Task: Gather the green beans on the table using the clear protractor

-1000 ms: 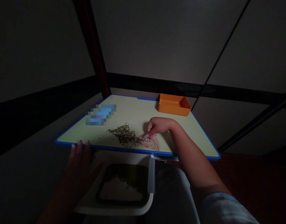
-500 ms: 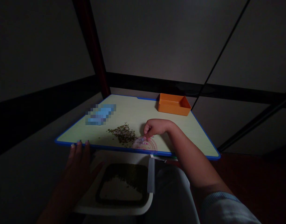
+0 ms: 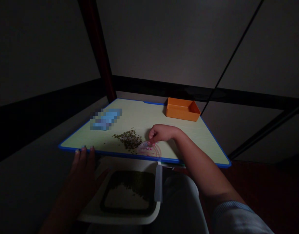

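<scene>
The left hand [image 3: 82, 178] spreads its fingers at the board's [image 3: 137, 113] near edge. Loose seeds [image 3: 130, 139] look light, easily scattered; beside them on the board, a clear protractor [image 3: 153, 152], probably stiff, best taken by its rim, is pinched by the right hand [image 3: 162, 132].

No text, label, brand, number or sign can be read.

A translucent, pink-patterned rounded piece [image 3: 154, 150] is laid flat by the near edge of the desk [image 3: 139, 113]; small dark-green grains [image 3: 128, 139] are scattered loosely (in an uneven patch) just to its left.
</scene>
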Demonstrator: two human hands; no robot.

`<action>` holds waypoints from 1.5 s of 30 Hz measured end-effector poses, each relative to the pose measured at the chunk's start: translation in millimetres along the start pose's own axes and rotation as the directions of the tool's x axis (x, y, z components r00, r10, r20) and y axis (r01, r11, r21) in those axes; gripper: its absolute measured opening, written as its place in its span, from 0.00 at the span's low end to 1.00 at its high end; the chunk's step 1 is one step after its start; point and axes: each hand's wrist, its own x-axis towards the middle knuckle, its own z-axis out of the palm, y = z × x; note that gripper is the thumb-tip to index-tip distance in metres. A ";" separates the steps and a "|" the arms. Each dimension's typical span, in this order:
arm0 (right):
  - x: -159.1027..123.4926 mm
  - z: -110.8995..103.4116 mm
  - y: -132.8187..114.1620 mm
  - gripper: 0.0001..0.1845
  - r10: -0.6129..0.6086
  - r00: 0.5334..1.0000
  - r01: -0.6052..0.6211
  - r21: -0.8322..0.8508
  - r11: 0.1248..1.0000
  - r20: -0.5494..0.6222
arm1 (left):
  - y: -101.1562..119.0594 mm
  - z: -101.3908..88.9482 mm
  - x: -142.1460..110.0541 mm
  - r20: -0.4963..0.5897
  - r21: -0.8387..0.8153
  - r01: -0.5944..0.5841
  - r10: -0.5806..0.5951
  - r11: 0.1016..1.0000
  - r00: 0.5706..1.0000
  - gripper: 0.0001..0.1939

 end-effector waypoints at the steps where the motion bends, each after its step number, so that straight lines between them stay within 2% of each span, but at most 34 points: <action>1: 1.1 1.2 -0.5 0.11 -0.008 1.000 0.008 0.005 1.000 0.003 | -1.0 1.0 -0.5 -0.009 0.000 -0.008 0.008 1.000 1.000 0.44; 5: 3.0 3.0 -1.3 0.12 -0.024 1.000 0.024 0.025 0.999 0.009 | -4.1 4.4 -1.8 -0.044 -0.002 -0.026 0.026 1.000 0.999 0.44; 18: 5.8 4.6 -0.8 0.12 -0.006 0.994 0.003 -0.028 1.000 -0.108 | -0.8 -0.8 0.3 -0.017 -0.006 -0.026 0.025 1.000 1.000 0.45; 26: 10.6 11.1 -7.4 0.12 -0.033 0.996 0.032 -0.012 0.999 -0.082 | 1.8 -1.4 -1.0 -0.041 -0.015 -0.026 0.025 1.000 0.999 0.43; 32: 11.0 11.1 -4.5 0.11 -0.050 0.998 0.052 0.038 0.998 -0.047 | -0.5 -0.5 -0.3 -0.007 0.000 -0.013 0.013 1.000 1.000 0.45; 45: 15.0 13.1 -5.5 0.14 -0.083 0.989 0.089 0.040 0.995 -0.120 | 0.5 1.7 -0.3 -0.062 -0.006 -0.049 0.048 0.999 0.997 0.44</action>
